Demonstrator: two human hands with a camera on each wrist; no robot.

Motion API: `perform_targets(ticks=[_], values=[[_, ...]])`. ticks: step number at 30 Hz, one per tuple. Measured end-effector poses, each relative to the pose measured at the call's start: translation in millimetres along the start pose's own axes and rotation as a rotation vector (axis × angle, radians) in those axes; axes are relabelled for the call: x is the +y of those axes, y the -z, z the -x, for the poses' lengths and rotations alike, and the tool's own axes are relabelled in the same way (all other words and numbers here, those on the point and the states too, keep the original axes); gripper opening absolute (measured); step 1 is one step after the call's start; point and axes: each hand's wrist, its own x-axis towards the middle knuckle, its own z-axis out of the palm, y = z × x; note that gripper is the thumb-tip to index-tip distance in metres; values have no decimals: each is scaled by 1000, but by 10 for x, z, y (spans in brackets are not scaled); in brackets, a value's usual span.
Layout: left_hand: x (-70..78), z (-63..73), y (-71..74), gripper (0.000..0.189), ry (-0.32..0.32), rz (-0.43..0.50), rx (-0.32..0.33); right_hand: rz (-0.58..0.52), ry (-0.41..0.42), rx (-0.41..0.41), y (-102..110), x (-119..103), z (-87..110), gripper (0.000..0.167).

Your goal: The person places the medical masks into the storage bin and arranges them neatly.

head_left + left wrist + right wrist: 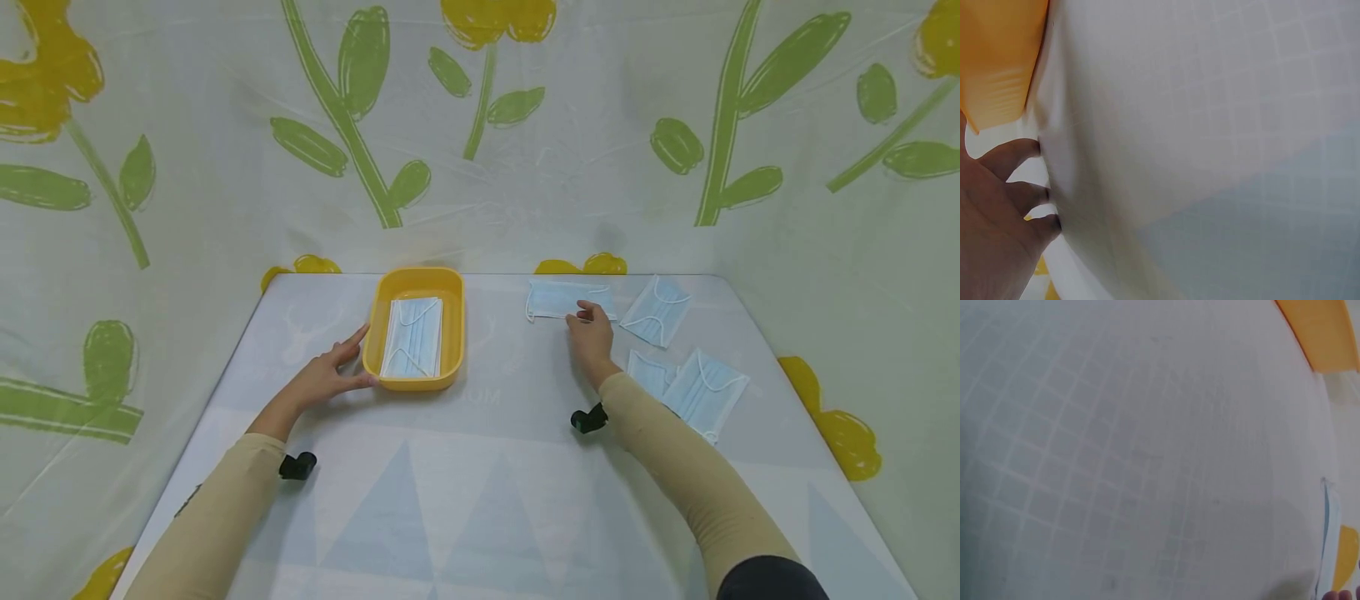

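Observation:
A yellow tray (454, 358) stands left of the table's middle with light-blue face masks (412, 337) lying inside, seemingly stacked. My left hand (321, 382) is at its left side, fingers spread, thumb by the near corner. In the left wrist view, several fingertips (1032, 147) rest on the table beside the tray wall (1000, 94). My right hand (592, 340) hovers at the near edge of a flat face mask (557, 297) at the back, its fingers slightly bent. Whether they touch that mask is unclear. In the right wrist view only fingertips (1344, 595) show.
Right of my right hand lie another mask (660, 312) and two overlapping ones, the upper mask (708, 392) partly covering the lower mask (647, 372). My right forearm passes close to them. A flower-printed cloth wall (570, 200) rises behind the table (495, 467).

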Motion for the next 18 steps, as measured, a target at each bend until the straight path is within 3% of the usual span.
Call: perform_targets(ticks=[11, 18], values=[[9, 10, 2, 108, -2, 4, 3, 37, 21, 27, 127, 108, -60, 46], [24, 29, 13, 107, -11, 8, 3, 76, 75, 100, 192, 114, -61, 44]])
